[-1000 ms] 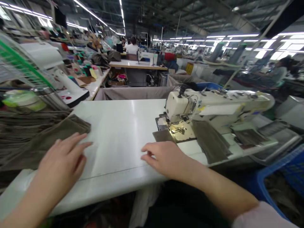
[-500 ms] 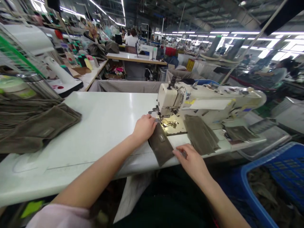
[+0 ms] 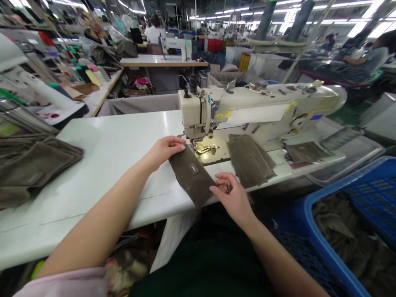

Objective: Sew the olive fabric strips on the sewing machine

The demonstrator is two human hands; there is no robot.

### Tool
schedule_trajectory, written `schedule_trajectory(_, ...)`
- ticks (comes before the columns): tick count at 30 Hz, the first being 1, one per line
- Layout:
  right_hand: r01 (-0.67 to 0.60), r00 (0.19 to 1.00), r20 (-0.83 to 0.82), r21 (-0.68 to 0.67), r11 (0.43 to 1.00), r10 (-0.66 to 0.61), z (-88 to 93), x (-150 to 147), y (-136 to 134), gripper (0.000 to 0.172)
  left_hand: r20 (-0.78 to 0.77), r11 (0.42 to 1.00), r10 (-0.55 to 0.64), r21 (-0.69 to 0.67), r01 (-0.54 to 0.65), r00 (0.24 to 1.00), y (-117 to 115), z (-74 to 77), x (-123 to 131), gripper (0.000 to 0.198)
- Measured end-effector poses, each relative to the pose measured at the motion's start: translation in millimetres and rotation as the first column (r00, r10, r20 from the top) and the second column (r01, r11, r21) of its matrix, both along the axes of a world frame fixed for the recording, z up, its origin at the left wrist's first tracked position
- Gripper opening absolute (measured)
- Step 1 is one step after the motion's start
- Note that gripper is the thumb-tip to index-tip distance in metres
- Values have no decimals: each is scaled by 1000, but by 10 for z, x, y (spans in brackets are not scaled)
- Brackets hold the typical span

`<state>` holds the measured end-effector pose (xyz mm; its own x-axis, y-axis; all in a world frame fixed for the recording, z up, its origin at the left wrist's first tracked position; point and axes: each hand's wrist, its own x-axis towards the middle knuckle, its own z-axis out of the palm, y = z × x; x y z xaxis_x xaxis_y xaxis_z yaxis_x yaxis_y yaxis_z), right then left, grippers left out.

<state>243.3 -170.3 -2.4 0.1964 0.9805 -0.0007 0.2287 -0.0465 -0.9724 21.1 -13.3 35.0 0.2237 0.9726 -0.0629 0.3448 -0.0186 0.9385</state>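
A brown-grey fabric piece with a small label lies slantwise on the white table, its far end under the presser foot of the cream sewing machine. My left hand pinches the piece's far left corner beside the needle. My right hand grips the piece's near right edge at the table's front, fingers curled on the cloth.
A stack of the same fabric pieces lies at the table's left. More sewn pieces rest right of the needle. A blue crate with fabric stands at the lower right. Other workers sit at tables behind.
My left hand went from the stack on the left to the needle. Both hands now hold a fabric piece at the presser foot. The view has shifted closer to the machine.
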Motion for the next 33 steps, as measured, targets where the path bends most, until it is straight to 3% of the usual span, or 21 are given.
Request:
schedule_trajectory(3, 17, 994, -105, -40, 999, -21, -6, -3, 4, 40, 55, 999, 35, -41, -32, 998, -1, 24, -45, 43)
schedule_trajectory(10, -41, 963, -267, -273, 961, -35, -13, 45, -3, 31, 180, 993, 55, -115, -34, 982, -26, 110, -80, 42)
schedule_trajectory(13, -4, 992, -123, -166, 986, -16, 5, 45, -30, 26, 165, 988, 32, -152, -7, 986, -15, 115, -80, 33)
schedule_trajectory(15, -16, 1000, 0, -66, 998, 16, 7, 21, -67, 22, 62, 995, 6, -103, 1, 998, 19, 61, -20, 27)
schedule_trajectory(18, -57, 994, 93, 1, 998, 57, -37, -32, -133, 17, -223, 991, -47, 110, 73, 974, 94, -92, 156, 16)
schedule_trajectory(21, -82, 983, 171, 116, 990, 62, -121, -59, -183, 12, -431, 946, -31, 279, 165, 902, 147, -243, 318, 12)
schedule_trajectory(25, -201, 948, 288, 224, 954, 132, -204, -29, -223, 9, -499, 923, -4, 331, 194, 867, 151, -308, 354, 12)
schedule_trajectory(33, -332, 897, 398, 314, 890, 194, -245, 39, -208, 12, -607, 932, 44, 311, 186, 794, 154, -230, 340, 13)
